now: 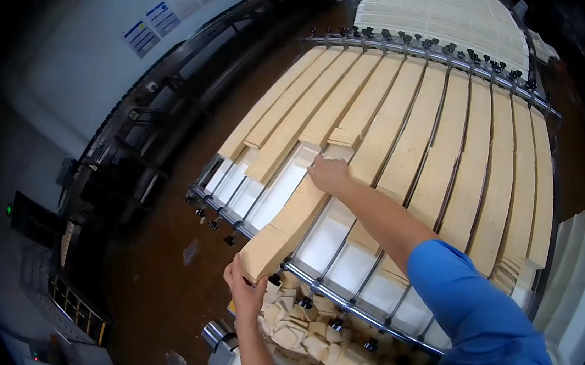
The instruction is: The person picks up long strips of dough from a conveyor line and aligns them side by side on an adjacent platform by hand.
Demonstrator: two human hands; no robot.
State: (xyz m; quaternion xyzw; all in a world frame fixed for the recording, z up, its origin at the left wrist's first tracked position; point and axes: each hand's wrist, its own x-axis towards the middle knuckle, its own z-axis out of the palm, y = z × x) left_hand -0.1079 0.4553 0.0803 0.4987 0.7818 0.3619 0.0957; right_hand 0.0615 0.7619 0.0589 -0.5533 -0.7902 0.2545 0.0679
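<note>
My left hand (245,287) is wrapped around the near end of a long row of thin pale-yellow sheets (280,234), which are pressed together face to face. That end sticks out over the metal rail at the table's front. Farther up the same row, my right hand (329,173) grips its other end, with the fingertips partly hidden. Just beyond the right hand lies a short group of the same sheets (345,136), slightly fanned. Alongside run several similar long rows (436,124) in lanes separated by thin metal rods.
Below the front rail (349,310), with its black knobs, is a heap of loose pale pieces (315,330). White belt (320,244) shows between rows. Behind the rear rail, a conveyor (439,14) carries white lines of product. Stacked white trays (584,280) stand at right.
</note>
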